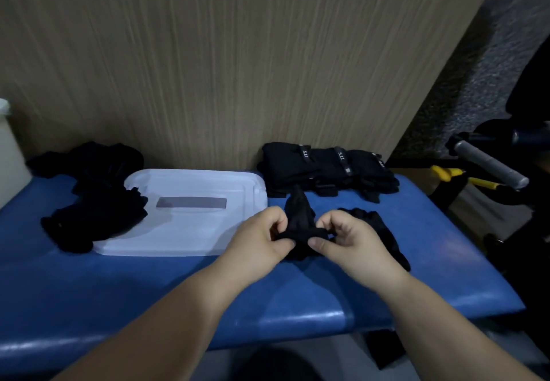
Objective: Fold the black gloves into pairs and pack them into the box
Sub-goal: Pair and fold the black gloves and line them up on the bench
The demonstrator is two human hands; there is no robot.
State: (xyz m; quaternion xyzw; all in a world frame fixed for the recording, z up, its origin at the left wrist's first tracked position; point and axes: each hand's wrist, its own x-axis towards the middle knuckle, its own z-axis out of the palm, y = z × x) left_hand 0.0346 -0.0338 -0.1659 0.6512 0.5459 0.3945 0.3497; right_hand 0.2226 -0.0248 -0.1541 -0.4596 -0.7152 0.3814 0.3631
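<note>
We stretch both bare forearms forward. Our left hand point(259, 241) and right hand point(351, 244) sit close together, fingers curled, each pinching the black glove point(299, 211)

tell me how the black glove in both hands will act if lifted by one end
Probably floppy: the black glove bunches and creases where the left hand and right hand pinch it. Likely light, since fingertip pinches hold it up. Unlikely to roll: the loose glove beside it lies slumped flat.

L hand point(259, 238) & R hand point(351, 241) part-hide glove point(299, 211); white tub point(9, 148) cut off left; tags point(340, 156) prob. illegible.
</note>
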